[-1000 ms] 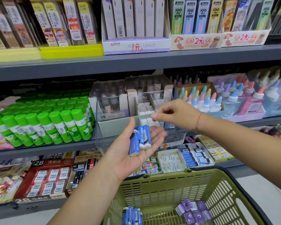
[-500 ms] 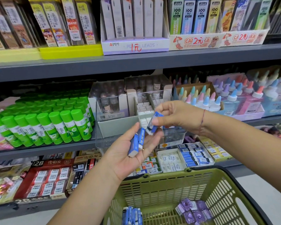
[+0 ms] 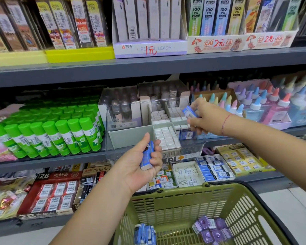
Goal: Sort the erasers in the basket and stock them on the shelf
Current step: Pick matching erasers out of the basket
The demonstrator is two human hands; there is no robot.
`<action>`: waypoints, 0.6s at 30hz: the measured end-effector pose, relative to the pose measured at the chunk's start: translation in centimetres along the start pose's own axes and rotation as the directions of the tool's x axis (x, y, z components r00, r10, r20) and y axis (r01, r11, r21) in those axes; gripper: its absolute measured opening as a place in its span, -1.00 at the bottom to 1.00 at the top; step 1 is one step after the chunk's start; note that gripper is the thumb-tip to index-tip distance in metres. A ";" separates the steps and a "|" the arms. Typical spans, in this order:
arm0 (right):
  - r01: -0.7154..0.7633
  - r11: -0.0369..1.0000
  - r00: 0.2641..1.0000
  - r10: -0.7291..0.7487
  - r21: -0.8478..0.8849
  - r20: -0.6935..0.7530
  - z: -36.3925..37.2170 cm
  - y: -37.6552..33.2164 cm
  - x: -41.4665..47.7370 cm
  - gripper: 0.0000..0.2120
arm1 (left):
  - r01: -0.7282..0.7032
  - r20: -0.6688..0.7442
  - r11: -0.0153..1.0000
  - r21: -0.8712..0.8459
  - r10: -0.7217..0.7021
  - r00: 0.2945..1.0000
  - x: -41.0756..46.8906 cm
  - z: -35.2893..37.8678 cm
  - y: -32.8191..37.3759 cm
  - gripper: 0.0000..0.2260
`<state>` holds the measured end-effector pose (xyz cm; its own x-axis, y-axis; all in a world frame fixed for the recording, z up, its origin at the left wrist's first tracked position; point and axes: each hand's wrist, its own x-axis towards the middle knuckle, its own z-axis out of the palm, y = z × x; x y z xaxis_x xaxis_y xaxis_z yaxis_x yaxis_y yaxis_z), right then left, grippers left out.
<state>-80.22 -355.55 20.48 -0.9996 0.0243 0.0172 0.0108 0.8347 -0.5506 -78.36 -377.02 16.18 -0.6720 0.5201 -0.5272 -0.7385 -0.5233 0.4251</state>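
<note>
My left hand (image 3: 141, 163) grips blue-sleeved erasers (image 3: 146, 157) in front of the middle shelf. My right hand (image 3: 206, 117) pinches one blue-sleeved eraser (image 3: 189, 111) above the right compartments of a clear divided bin (image 3: 129, 137). That bin holds rows of white erasers (image 3: 165, 137) and some blue erasers (image 3: 185, 134) at its front right. Below, a green basket (image 3: 184, 197) holds several more blue erasers (image 3: 145, 233) at the left and purple-wrapped erasers (image 3: 212, 229) at the right.
Green glue sticks (image 3: 60, 131) fill the middle shelf left of the bin; glue bottles with coloured caps (image 3: 254, 106) stand to the right. The lower shelf carries boxes of erasers (image 3: 212, 168) and red 2B boxes (image 3: 55, 190). Pencil-lead boxes (image 3: 148, 23) line the top shelf.
My right hand took one blue eraser from my left palm and carried it up and right over the bin. My left fingers curled round the remaining erasers.
</note>
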 end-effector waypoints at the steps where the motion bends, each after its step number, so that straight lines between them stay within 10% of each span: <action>1: 0.031 0.992 1.000 -0.031 -0.118 0.000 -0.3 0.2 0.2 -0.85 | 0.003 -0.003 1.000 -0.020 -0.003 1.000 0.0 0.1 0.0 -0.72; 7: 0.103 0.887 0.992 -0.061 -0.449 0.107 -0.2 0.7 1.1 -0.66 | 0.035 0.119 0.997 -0.062 -0.028 0.992 -0.6 0.5 0.4 -0.81; 18: 0.166 0.948 0.985 -0.171 -0.270 0.005 4.1 2.3 2.7 -0.89 | -0.063 0.190 0.996 -0.070 0.076 0.979 -1.1 0.7 0.6 -0.61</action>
<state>-82.97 -355.78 15.84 -0.9868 -0.1216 0.1071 -0.1482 0.9442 -0.2940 -78.07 -377.43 17.55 -0.7240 0.5978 -0.3441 -0.6888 -0.6009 0.4055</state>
